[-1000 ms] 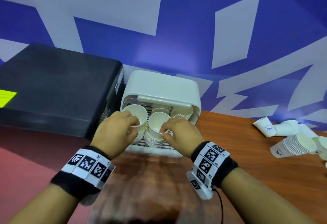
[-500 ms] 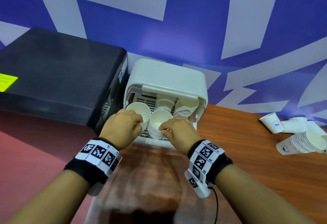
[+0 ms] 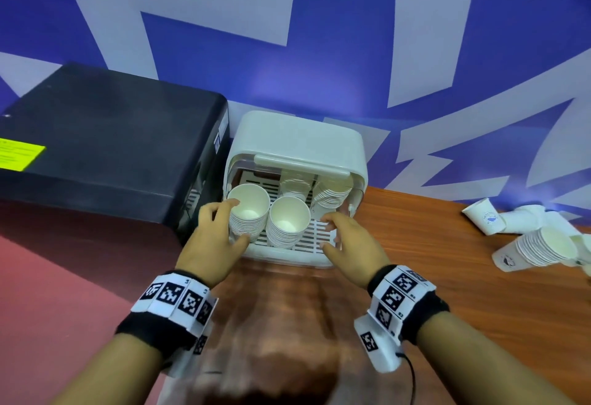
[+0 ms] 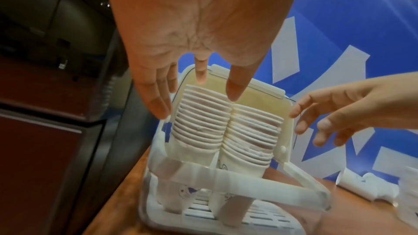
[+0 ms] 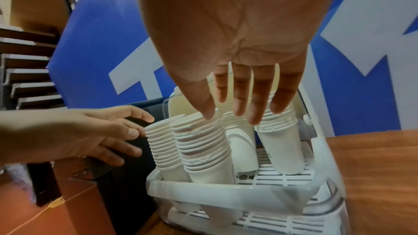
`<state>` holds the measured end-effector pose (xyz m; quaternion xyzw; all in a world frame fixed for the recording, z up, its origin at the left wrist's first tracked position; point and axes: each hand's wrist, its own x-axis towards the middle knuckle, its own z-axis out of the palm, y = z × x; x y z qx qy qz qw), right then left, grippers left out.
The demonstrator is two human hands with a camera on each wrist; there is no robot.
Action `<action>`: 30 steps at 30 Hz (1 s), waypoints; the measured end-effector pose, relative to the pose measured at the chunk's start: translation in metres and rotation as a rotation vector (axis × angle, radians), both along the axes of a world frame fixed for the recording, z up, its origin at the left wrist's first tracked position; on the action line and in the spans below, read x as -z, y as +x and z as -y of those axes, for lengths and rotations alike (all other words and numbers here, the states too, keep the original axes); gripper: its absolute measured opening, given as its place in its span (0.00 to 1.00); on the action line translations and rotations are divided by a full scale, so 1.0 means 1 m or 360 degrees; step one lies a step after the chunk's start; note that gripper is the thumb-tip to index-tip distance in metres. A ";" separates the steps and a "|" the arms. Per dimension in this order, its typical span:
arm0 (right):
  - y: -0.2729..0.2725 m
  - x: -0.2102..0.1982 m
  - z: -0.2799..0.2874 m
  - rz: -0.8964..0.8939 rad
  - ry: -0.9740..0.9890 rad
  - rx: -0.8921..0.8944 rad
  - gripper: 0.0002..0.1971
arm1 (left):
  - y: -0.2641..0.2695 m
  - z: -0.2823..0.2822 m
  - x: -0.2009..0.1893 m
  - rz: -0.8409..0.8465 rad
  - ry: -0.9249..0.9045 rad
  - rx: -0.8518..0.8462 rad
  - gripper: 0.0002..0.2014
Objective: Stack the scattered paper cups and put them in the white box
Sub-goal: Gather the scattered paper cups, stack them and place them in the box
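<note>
Fingers of both the left hand [image 3: 215, 238] and right hand [image 3: 353, 246] now spread open, released from the two cup stacks [image 3: 289, 222] standing inside the white box [image 3: 300, 139], while more cups [image 3: 540, 246] wait on the table [image 3: 463, 283].

No wording can be read anywhere: the print on the yellow label [image 3: 19, 157] atop the black cabinet [image 3: 105, 148] is blurred. The paper cups [image 3: 486, 217] carry small blue logos, too small to make out. The wristbands [image 3: 174, 296] bear only black-and-white square code markers.
</note>
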<state>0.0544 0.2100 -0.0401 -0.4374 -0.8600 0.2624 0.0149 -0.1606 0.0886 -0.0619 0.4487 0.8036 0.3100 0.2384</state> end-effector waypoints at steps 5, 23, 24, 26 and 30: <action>0.008 -0.002 -0.001 -0.0041 -0.0081 0.0135 0.21 | 0.003 -0.013 0.011 0.0251 -0.0108 -0.0026 0.28; 0.048 -0.006 -0.011 -0.0048 -0.0038 0.0170 0.14 | 0.013 -0.068 0.011 0.0291 -0.0055 -0.0034 0.19; 0.049 -0.006 -0.010 -0.0038 -0.0041 0.0169 0.14 | 0.014 -0.070 0.010 0.0281 -0.0047 -0.0019 0.19; 0.051 -0.005 -0.010 -0.0014 -0.0045 0.0164 0.14 | 0.016 -0.073 0.010 0.0251 -0.0024 0.0015 0.19; 0.052 -0.003 -0.010 0.0004 -0.0057 0.0165 0.17 | 0.017 -0.075 0.011 0.0202 0.0035 0.0041 0.16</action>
